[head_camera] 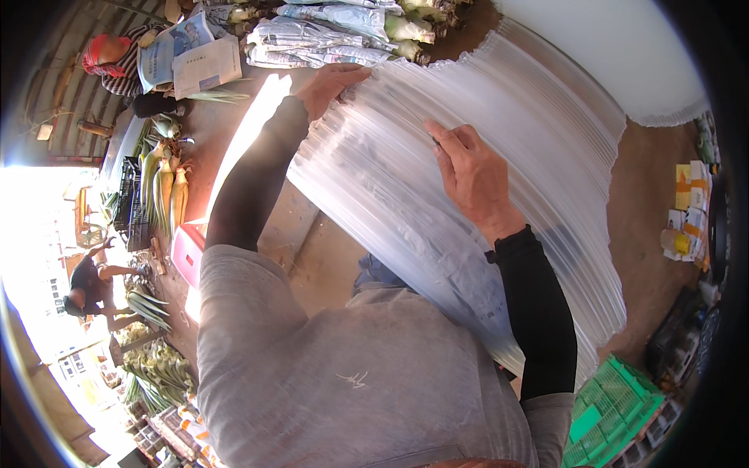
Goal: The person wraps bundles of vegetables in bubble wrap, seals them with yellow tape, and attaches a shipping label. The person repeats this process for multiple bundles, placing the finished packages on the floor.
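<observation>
A large translucent ribbed plastic sheet (374,169) with a ragged edge spreads before me. My left hand (330,88) grips it near its upper left edge. Over the middle of the sheet is my right hand (477,175), forefinger extended, with a small dark object (436,140) pinched between finger and thumb; what it is cannot be made out. Past my left hand lie thick leafy stalks wrapped in newspaper (322,35), their pale root ends bare. Bluish printed material shows faintly through the lower part of the sheet.
A white sheet or roll (608,52) lies at upper right. A green plastic crate (614,409) stands at lower right, a pink stool (188,254) at left. Unwrapped stalks (178,193) lie beside a black crate (131,205). One person (120,64) handles newspaper; another (88,281) bends at far left.
</observation>
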{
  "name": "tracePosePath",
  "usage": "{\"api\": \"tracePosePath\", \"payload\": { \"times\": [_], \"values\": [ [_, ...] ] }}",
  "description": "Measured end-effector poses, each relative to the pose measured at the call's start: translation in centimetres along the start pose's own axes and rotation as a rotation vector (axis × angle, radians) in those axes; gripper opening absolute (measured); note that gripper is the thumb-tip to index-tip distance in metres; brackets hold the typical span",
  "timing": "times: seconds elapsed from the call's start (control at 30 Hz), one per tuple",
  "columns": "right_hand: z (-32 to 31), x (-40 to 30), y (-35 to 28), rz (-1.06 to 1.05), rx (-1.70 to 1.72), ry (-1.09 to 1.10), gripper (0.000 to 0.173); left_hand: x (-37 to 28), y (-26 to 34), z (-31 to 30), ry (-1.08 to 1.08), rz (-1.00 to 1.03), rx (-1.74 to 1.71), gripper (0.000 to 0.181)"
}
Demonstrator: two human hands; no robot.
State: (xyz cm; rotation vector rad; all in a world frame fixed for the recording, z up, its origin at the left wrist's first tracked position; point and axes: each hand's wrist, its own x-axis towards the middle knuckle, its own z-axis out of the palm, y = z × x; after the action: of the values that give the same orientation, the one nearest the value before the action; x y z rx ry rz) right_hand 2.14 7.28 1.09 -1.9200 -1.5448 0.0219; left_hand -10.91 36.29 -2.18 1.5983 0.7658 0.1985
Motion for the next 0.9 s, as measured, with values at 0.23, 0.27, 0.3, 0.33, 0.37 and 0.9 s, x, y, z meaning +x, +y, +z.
{"api": "tracePosePath", "payload": {
  "times": [0.23, 0.27, 0.3, 0.33, 0.37, 0.9],
  "values": [
    [0.3, 0.1, 0.0, -0.047, -0.019, 0.043, 0.036, -0.1, -0.4, -0.4, -0.009, 0.148, 0.065, 0.039],
    [0.3, 0.1, -0.1, -0.051, -0.014, 0.039, 0.036, 0.1, -0.7, -1.0, -0.058, 0.184, 0.102, 0.039],
    [0.3, 0.0, -0.1, -0.055, -0.013, 0.04, 0.036, 0.3, -0.4, -1.4, -0.106, 0.191, 0.105, 0.04],
    [0.2, 0.0, -0.2, -0.058, -0.012, 0.042, 0.036, 0.3, -0.4, -1.4, -0.094, 0.196, 0.146, 0.041],
    [0.2, 0.0, -0.3, -0.052, -0.01, 0.025, 0.036, 0.2, -0.4, -1.4, -0.084, 0.201, 0.188, 0.042],
    [0.9, 1.0, -0.7, -0.066, -0.024, 0.013, 0.037, 0.0, -2.0, -0.5, 0.025, 0.277, 0.011, 0.032]
  ]
}}
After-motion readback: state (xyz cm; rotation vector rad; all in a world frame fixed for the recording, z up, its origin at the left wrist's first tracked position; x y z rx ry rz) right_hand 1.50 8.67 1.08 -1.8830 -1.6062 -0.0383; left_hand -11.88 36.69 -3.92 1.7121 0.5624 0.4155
